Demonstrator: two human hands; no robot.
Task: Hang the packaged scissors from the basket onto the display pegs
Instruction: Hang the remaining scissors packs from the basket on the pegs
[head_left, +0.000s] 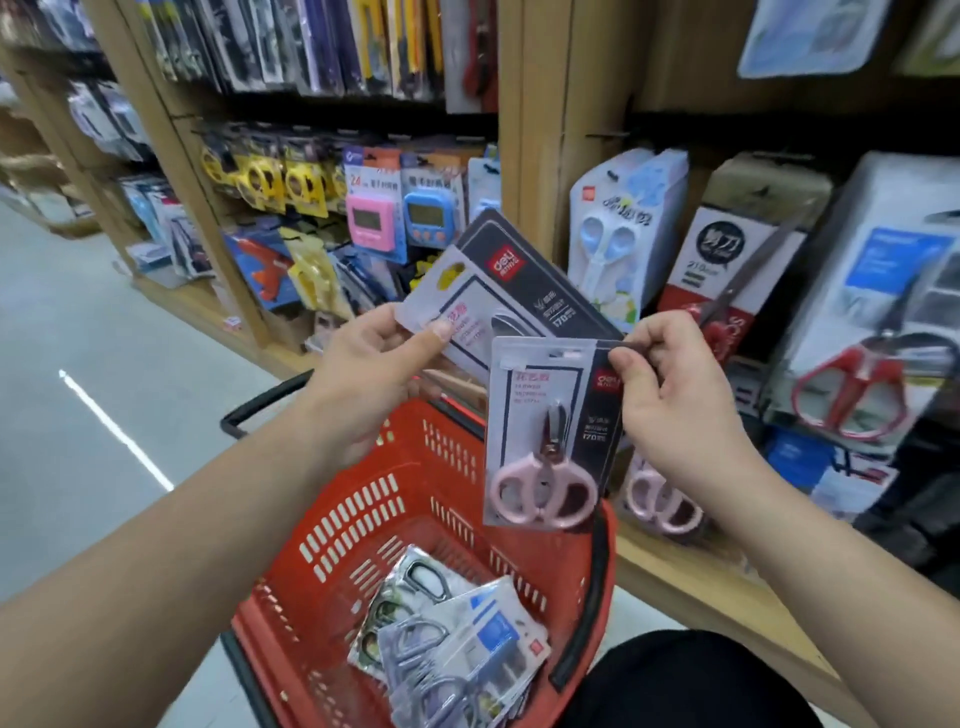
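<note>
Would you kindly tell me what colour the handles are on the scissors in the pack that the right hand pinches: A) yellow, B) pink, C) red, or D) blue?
B: the right hand pinches the top corner of a pack whose scissors have pale pink handles.

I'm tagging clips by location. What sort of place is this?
Probably a stationery shop aisle: carded scissors hang on wall pegs, digital timers hang alongside, and a red shopping basket holds more scissor packs.
</note>
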